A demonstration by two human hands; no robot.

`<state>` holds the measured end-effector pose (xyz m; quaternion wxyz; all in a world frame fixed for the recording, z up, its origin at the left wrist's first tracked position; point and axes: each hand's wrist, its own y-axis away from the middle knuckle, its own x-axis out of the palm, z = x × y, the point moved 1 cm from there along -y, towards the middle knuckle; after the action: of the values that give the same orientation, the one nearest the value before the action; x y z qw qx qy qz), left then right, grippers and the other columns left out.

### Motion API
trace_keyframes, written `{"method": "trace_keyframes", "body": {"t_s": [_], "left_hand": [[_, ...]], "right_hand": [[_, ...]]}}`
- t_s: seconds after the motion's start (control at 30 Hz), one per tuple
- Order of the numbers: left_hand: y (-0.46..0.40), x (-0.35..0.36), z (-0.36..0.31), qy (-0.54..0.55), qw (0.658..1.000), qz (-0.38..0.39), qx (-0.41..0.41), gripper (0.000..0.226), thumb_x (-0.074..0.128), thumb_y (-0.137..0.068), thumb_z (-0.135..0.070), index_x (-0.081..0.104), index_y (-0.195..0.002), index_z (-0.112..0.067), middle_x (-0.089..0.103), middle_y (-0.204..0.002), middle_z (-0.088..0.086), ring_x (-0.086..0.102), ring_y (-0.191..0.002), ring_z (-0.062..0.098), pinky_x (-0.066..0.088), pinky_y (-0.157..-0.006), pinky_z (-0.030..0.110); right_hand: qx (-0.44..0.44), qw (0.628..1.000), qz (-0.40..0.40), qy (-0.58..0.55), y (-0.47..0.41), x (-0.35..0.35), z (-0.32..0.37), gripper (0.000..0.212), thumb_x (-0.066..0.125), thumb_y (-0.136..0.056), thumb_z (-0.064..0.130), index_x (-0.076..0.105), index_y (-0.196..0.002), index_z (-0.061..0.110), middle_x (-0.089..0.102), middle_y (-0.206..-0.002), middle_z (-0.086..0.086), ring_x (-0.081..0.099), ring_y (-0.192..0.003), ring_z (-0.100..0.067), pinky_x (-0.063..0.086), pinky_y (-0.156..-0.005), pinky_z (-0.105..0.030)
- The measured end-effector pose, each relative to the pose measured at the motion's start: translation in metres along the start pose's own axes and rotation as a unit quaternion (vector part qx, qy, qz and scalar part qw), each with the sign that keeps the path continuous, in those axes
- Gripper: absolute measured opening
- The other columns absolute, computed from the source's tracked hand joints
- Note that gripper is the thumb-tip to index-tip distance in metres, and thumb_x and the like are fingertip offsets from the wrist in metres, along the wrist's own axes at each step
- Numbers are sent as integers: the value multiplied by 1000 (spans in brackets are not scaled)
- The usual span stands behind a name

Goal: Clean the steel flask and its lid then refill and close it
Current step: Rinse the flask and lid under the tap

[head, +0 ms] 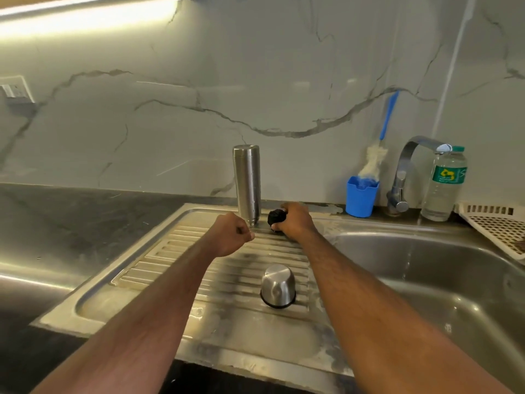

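The steel flask stands inverted, mouth down, at the back edge of the ribbed drainboard; water droplets cover its body. All positions below refer to this flask.

Right hand: located just to the right of the flask base, fingers curled around a small black stopper, which rests on or just above the drainboard surface.

Left hand: located just in front of the flask base and slightly to its left, closed into a fist, with nothing held. Contact with the flask cannot be determined.

Steel cup lid: placed rim down on the drainboard, well in front of the flask.

To the right of the flask, along the wall: a blue holder containing a bottle brush, then the tap, then a clear plastic water bottle. The sink basin lies to the flask's front right.
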<state>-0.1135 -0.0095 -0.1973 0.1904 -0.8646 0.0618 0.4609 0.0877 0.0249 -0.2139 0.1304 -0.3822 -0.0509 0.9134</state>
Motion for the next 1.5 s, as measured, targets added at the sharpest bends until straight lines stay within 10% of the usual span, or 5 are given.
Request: {"method": "trace_keyframes", "body": {"t_s": [0.3, 0.53, 0.97, 1.17, 1.5], "left_hand": [[32, 3, -14, -15, 1000, 2, 7, 18, 74, -91, -20, 77, -80, -5, 61, -67, -9, 55, -68, 5, 34, -58, 9], [54, 10, -33, 5, 1000, -7, 4, 15, 71, -91, -15, 79, -80, -9, 63, -68, -10, 59, -71, 8, 38, -62, 14], [25, 111, -145, 234, 972, 11, -35, 33, 56, -79, 12, 69, -90, -16, 70, -92, 2, 64, -84, 13, 57, -74, 38], [10, 189, -227, 331, 936, 106, -56, 69, 88, -75, -12, 54, -136, -17, 60, -128, 1, 58, -119, 18, 50, -101, 32], [-28, 250, -258, 432, 898, 71, -45, 67, 87, -77, -28, 55, -136, -22, 63, -125, -5, 61, -114, 15, 53, -102, 40]], "right_hand": [[-129, 986, 67, -86, 81, -46, 3, 18, 72, -93, 16, 77, -109, 19, 74, -106, 3, 67, -97, -4, 54, -88, -25], [-174, 953, 248, -22, 146, -56, -8, 58, 82, -83, 36, 59, -136, 30, 63, -129, 5, 60, -113, -9, 50, -95, -27], [0, 999, 4, -32, 148, -155, -118, 54, 69, -94, 38, 54, -143, 18, 61, -134, -5, 55, -110, -13, 41, -95, -27], [104, 989, -99, -43, 128, -202, -195, 48, 65, -96, 41, 62, -138, 19, 64, -136, -7, 59, -123, -22, 41, -104, -30], [105, 965, -114, -213, 91, -202, -214, 29, 54, -104, 35, 69, -125, 22, 73, -113, -7, 70, -99, -22, 62, -85, -44]]}}
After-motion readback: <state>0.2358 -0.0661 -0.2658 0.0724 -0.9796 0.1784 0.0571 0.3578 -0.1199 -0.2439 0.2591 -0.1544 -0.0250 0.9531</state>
